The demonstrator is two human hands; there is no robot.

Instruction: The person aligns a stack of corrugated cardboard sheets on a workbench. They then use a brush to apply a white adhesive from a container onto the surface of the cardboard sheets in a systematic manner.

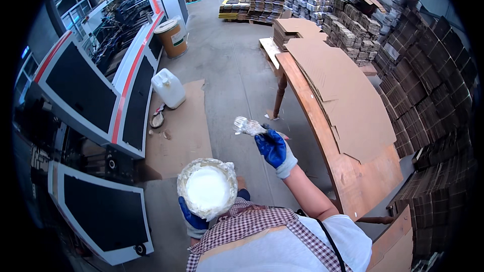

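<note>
My left hand (193, 217), in a blue-coated glove, grips the side of a round tub (182, 180) held close to my apron. Its rim is crusted with dried white residue, and a smooth white paste (207, 190) lies inside. Out in front, to the right of the tub, my right hand (273, 149) wears a matching glove and is closed around the handle of a paste-coated brush (247, 126). The brush's bristles point left and sit apart from the tub. Most of my left fingers are hidden beneath the tub.
A wooden table (368, 184) with flat cardboard sheets (348, 95) stands on the right. To the left are a large machine (133, 90), a white jug (169, 88), a brown drum (173, 40) and cardboard (189, 131) on the floor. Stacked cardboard bundles (423, 80) line the right side.
</note>
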